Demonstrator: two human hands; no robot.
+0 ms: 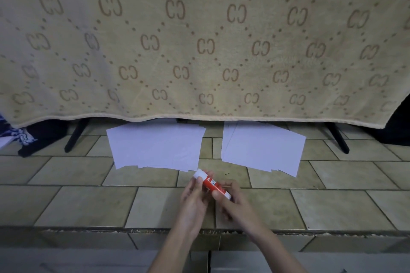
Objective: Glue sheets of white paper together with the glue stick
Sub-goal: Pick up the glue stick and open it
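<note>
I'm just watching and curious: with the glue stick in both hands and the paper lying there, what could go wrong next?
Likely risks:
1. The left hand is at the white cap end of the glue stick while the right hand holds the body; a hard tug could send the cap flying.
2. Both paper stacks are loosely fanned, so several sheets could lift or glue together crooked.

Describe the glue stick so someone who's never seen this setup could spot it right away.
Start at the big beige patterned cloth hanging at the back, then drop to the two paper stacks on the tiled surface below it. Just in front of them, both hands, left hand and right hand, hold the glue stick: a small red tube with white ends, the only colourful item there.
</note>
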